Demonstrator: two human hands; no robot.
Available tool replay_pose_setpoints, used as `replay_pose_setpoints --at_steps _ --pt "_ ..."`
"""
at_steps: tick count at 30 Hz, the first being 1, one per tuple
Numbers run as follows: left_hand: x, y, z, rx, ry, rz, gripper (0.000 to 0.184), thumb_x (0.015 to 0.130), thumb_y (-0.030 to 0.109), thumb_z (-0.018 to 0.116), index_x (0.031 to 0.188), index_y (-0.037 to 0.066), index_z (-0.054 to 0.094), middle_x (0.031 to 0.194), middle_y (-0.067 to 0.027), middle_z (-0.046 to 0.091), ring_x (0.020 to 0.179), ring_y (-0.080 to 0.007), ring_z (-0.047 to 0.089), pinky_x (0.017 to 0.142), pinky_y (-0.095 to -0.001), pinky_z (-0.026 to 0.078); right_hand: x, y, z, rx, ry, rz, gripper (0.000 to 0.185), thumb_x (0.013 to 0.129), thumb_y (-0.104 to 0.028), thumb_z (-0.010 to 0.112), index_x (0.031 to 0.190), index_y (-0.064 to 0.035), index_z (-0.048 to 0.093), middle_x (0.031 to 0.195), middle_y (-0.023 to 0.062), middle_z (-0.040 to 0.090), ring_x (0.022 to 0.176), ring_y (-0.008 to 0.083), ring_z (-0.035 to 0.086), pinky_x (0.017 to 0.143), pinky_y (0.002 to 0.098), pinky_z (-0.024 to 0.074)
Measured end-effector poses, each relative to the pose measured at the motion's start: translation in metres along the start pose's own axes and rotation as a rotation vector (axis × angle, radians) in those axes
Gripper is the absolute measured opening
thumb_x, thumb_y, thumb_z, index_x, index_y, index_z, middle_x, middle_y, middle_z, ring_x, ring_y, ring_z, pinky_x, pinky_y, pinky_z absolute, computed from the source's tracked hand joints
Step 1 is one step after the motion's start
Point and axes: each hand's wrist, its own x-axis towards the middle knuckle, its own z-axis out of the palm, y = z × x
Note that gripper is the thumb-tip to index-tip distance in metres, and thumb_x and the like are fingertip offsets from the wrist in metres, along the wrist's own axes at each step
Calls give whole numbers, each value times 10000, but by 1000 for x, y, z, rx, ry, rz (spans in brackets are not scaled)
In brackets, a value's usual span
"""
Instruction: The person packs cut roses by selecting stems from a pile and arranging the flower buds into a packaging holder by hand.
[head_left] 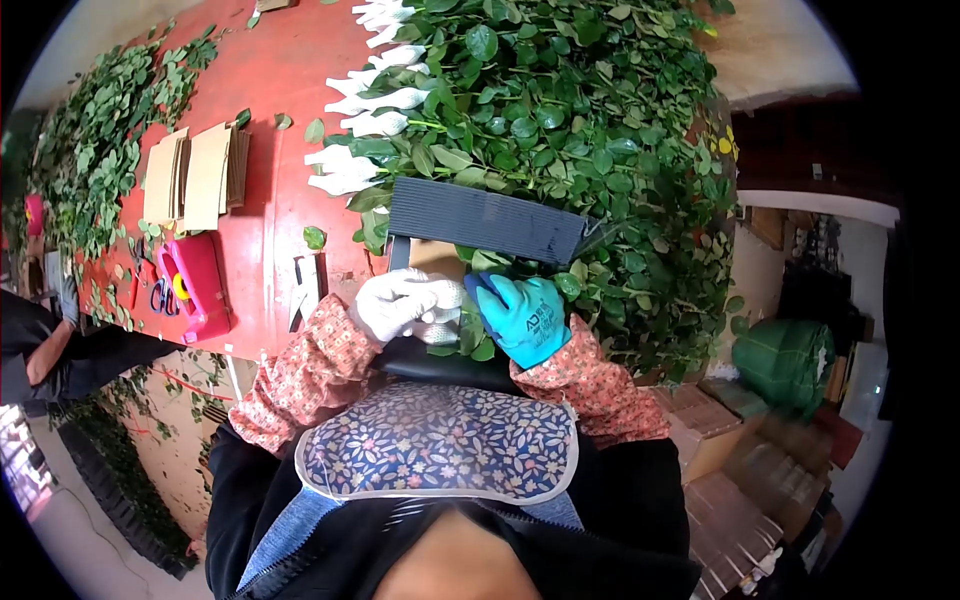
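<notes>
My left hand (408,305), in a white glove, is closed around something I cannot make out at the near edge of the red table (270,130). Beside it on the right, my right hand (515,312), in a turquoise glove, has its fingers bent against green leaves (470,325). Just beyond both hands lies a dark ribbed board (487,220), with a piece of brown cardboard (435,258) below it. Long leafy stems (560,120) with white-netted heads (345,170) lie behind and to the right.
Cardboard sheets (205,175), a pink tape dispenser (198,285), blue-handled scissors (163,297) and more foliage (105,130) lie on the left. A co-worker's gloved hand (68,298) rests at the far left table edge. Boxes (700,420) and a green bundle (783,362) stand at the right.
</notes>
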Motion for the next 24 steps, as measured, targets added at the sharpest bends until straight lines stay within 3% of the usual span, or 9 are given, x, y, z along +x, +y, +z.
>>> replay_pose_setpoints --at_steps 5,8,12,16,18,19,22,23,24 --pt "5 7 -2 -90 -101 96 376 943 124 574 1277 -37 512 1213 -159 613 1088 -281 628 916 -397 534 2 1 3 52 -30 19 369 793 -123 584 1159 -91 615 1016 64 618 636 201 614 568 367 480" --pt "9 9 2 -118 -117 82 364 957 97 528 1294 -34 488 1192 -135 625 1065 -202 620 937 -332 497 9 6 4 52 -142 80 362 808 -128 565 1164 -87 609 984 71 629 623 223 627 544 372 491" --pt "10 16 4 55 -60 -1 321 974 119 510 1262 -22 524 1210 -119 607 1027 -209 625 922 -344 500 19 10 14 -88 -264 170 373 805 -135 555 1174 -98 592 971 78 627 657 261 652 532 415 513" --pt "-1 2 -4 344 278 150 187 935 80 552 1091 2 620 1007 -86 663 895 -173 644 806 -300 520 18 11 35 -72 -351 168 380 803 -142 553 1180 -93 555 1032 99 601 706 294 661 543 452 523" --pt "-16 33 5 997 240 186 134 884 53 595 994 23 666 939 -104 669 854 -197 652 754 -303 528 22 8 32 -57 -348 177 363 808 -149 549 1166 -89 548 1018 94 598 725 292 663 567 451 526" --pt "-19 44 19 1113 250 361 139 832 25 619 949 45 690 891 -113 664 814 -226 654 701 -313 531 23 7 31 -56 -361 183 330 812 -153 546 1136 -92 554 1016 91 597 725 289 662 575 444 526" --pt "-4 42 14 1504 19 706 233 795 154 661 1020 109 695 1003 -47 649 938 -240 636 717 -358 529 20 3 40 -141 -291 139 211 832 -178 516 1030 -120 562 1022 106 585 765 277 646 604 424 519" --pt "3 31 11 1656 -4 743 306 792 221 652 1092 170 683 1126 -15 622 1035 -218 615 750 -361 537 24 4 37 -164 -247 100 209 839 -182 506 1031 -117 560 1035 117 578 792 286 637 628 432 521" --pt "6 38 21 1683 -15 655 349 773 277 659 1113 198 665 1159 -31 600 992 -236 632 748 -384 545 26 3 39 -122 -367 163 228 844 -183 503 1053 -111 558 1065 124 574 843 310 639 673 445 525"
